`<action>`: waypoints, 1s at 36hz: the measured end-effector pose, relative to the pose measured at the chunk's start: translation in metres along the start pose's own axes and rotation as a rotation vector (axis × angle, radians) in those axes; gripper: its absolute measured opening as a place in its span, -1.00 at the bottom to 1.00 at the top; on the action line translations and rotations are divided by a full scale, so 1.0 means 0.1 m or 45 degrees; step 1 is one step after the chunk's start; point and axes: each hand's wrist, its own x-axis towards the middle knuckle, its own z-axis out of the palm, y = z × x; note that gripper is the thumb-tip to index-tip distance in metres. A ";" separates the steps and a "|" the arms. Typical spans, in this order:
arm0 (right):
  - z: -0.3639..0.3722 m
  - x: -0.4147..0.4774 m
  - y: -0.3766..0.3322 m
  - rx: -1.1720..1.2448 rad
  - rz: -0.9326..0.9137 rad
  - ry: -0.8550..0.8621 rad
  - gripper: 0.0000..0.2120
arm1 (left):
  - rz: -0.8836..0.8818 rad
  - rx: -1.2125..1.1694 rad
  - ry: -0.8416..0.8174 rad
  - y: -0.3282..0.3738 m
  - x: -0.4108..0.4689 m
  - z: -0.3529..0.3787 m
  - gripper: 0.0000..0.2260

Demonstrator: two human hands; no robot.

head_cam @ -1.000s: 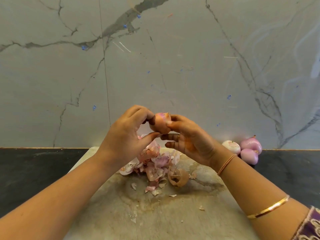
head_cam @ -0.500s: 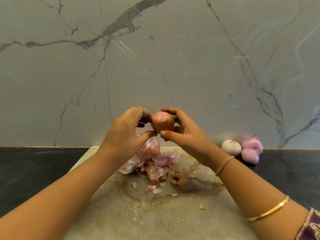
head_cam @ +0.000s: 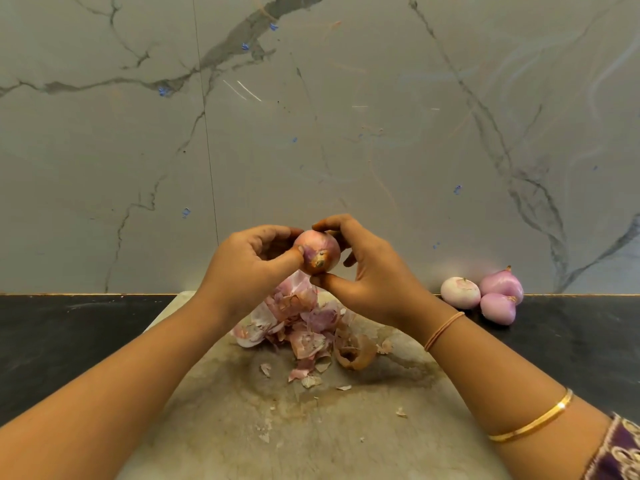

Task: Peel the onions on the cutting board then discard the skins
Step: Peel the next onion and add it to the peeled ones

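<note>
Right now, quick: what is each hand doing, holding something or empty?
Left hand: holds the onion, thumb pressed on its skin.
Right hand: holds the same onion, fingers curled over it.

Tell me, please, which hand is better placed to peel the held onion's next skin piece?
Probably the left hand: its thumb presses the onion beside the root end, while the right hand grips it above and below.

pink-orange onion, grey-veined wall

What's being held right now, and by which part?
One onion, in both hands: left hand thumb on its side beside the root end, right hand pinching top and underside.
</note>
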 end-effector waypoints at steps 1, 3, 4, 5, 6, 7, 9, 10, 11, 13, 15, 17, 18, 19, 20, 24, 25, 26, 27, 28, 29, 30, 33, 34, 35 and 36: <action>0.00 0.00 0.00 -0.009 -0.004 -0.004 -0.51 | 0.004 -0.001 0.002 0.00 0.00 0.00 -0.82; 0.00 0.00 0.00 -0.003 -0.006 -0.010 -0.51 | 0.011 0.012 0.015 0.01 -0.01 0.01 -0.79; 0.00 0.00 0.00 0.009 -0.006 -0.009 -0.51 | 0.016 0.030 0.030 0.00 0.00 0.00 -0.77; 0.00 0.00 0.00 0.022 -0.005 -0.005 -0.51 | 0.020 0.051 0.047 0.00 0.00 -0.01 -0.74; 0.01 0.00 0.00 0.033 -0.002 0.000 -0.52 | 0.022 0.065 0.061 0.00 0.00 -0.01 -0.72; 0.01 -0.01 0.00 0.043 0.004 0.003 -0.53 | 0.022 0.068 0.071 0.00 0.01 -0.02 -0.71; 0.01 -0.01 -0.01 0.053 0.018 0.001 -0.54 | 0.011 0.036 0.070 0.00 0.01 -0.03 -0.72; 0.02 -0.01 -0.01 0.054 0.024 -0.001 -0.54 | -0.005 0.001 0.056 0.01 0.01 -0.02 -0.76; 0.01 -0.01 -0.01 0.055 0.029 -0.003 -0.54 | -0.022 -0.033 0.035 0.01 0.00 -0.02 -0.81; 0.01 -0.01 -0.01 0.055 0.038 -0.006 -0.55 | -0.034 -0.044 0.007 0.02 -0.01 -0.01 -0.87; 0.01 -0.01 -0.01 0.056 0.044 -0.010 -0.55 | -0.032 -0.035 0.004 0.01 -0.01 0.00 -0.86; 0.01 -0.01 -0.02 0.061 0.049 -0.011 -0.55 | -0.031 -0.041 0.009 0.02 -0.01 -0.01 -0.85; 0.01 -0.01 -0.02 0.066 0.053 -0.012 -0.55 | -0.032 -0.041 0.011 0.02 -0.01 -0.01 -0.85; 0.01 -0.01 -0.02 0.073 0.059 -0.011 -0.55 | -0.033 -0.042 0.014 0.02 -0.01 -0.01 -0.85; 0.01 -0.01 -0.02 0.080 0.064 -0.010 -0.55 | -0.033 -0.041 0.020 0.02 -0.01 -0.01 -0.84; 0.01 -0.01 -0.02 0.102 0.074 -0.013 -0.54 | -0.022 -0.014 0.066 0.02 0.00 -0.03 -0.78; 0.01 -0.01 -0.02 0.102 0.074 -0.014 -0.54 | -0.025 -0.016 0.068 0.02 0.01 -0.03 -0.78; 0.01 -0.01 -0.02 0.102 0.075 -0.016 -0.54 | -0.032 -0.028 0.062 0.02 0.01 -0.03 -0.79; 0.01 -0.01 -0.02 0.102 0.078 -0.016 -0.54 | -0.043 -0.050 0.048 0.02 0.00 -0.03 -0.82; 0.01 -0.01 -0.02 0.102 0.080 -0.016 -0.54 | -0.053 -0.070 0.030 0.02 0.00 -0.02 -0.85; 0.01 -0.01 -0.01 0.102 0.083 -0.016 -0.54 | -0.055 -0.076 0.013 0.02 -0.01 -0.02 -0.87; 0.01 -0.02 -0.01 0.102 0.086 -0.018 -0.54 | -0.051 -0.067 0.004 0.02 -0.01 -0.01 -0.88; 0.01 -0.02 -0.01 0.100 0.089 -0.018 -0.53 | -0.039 -0.047 0.013 0.02 -0.01 -0.01 -0.84; 0.01 -0.01 -0.01 0.100 0.089 -0.016 -0.53 | -0.038 -0.047 0.021 0.02 -0.01 -0.02 -0.83; 0.01 -0.01 -0.01 0.101 0.092 -0.015 -0.53 | -0.039 -0.044 0.029 0.03 -0.01 -0.02 -0.83; 0.01 -0.01 -0.01 0.103 0.095 -0.014 -0.53 | -0.038 -0.036 0.037 0.03 0.00 -0.02 -0.83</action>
